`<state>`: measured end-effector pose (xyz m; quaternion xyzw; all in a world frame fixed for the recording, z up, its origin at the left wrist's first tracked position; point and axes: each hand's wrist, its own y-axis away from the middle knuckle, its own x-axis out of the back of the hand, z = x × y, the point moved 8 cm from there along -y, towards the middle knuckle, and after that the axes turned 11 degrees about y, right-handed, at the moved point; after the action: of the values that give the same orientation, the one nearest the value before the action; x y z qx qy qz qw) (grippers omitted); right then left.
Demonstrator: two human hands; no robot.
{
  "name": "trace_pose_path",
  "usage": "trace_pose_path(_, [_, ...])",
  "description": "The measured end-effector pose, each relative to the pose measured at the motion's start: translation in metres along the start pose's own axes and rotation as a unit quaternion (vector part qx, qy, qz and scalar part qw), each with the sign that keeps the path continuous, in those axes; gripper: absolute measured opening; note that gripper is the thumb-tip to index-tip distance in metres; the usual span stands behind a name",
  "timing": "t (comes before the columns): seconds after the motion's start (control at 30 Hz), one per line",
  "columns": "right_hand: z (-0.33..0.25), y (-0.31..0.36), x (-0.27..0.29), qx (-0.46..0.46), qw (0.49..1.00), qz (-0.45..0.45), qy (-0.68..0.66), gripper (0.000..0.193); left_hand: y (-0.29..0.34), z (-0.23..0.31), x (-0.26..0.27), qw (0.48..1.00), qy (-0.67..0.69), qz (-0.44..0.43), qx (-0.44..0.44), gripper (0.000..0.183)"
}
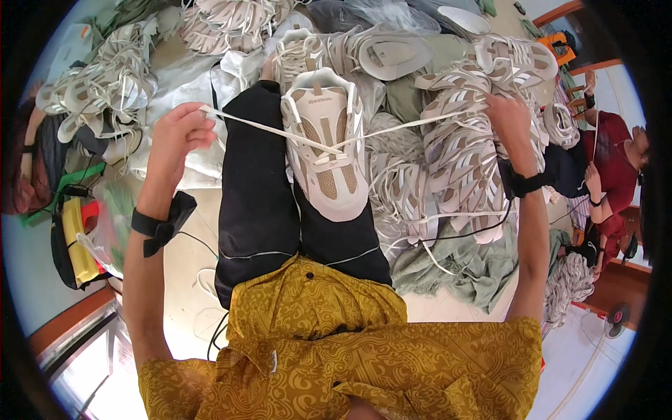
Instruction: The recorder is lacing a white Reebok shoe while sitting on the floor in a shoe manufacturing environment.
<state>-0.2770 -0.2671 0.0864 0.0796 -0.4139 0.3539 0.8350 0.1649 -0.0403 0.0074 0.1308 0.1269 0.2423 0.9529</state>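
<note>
A beige and white sneaker upper (320, 119) rests across my knees, its toe towards me. A white shoelace (400, 128) crosses low on its front and runs out tautly to both sides. My left hand (180, 136) pinches one end of the lace, out to the left of my legs. Over on the right, my right hand (509, 124) is closed on the other end, above a heap of similar uppers. Each wrist wears a black strap.
Piles of beige uppers (455, 154) lie at the right, with more uppers (115, 80) at the far left. A loose sole (395, 52) sits beyond my knees. Green cloth (462, 269) covers floor at right. Other people (616, 157) sit at the far right.
</note>
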Motion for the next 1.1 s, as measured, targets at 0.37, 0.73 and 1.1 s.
trace_pose_path(0.37, [0.070, 0.053, -0.104, -0.269, 0.799, -0.169, -0.511, 0.019, -0.024, 0.028, 0.019, 0.879, 0.460, -0.095, -0.085, 0.036])
trace_pose_path(0.73, [0.062, 0.049, -0.152, -0.283, 0.231, 0.044, -0.930, 0.034, -0.009, 0.091, 0.330, 0.917, 0.343, 0.121, -0.164, 0.031])
trace_pose_path(1.1, [0.219, 0.124, -0.153, -0.389, 0.305, 0.190, -0.848, 0.033, 0.006, 0.155, 0.236, 0.768, -0.545, 0.112, -0.317, 0.037])
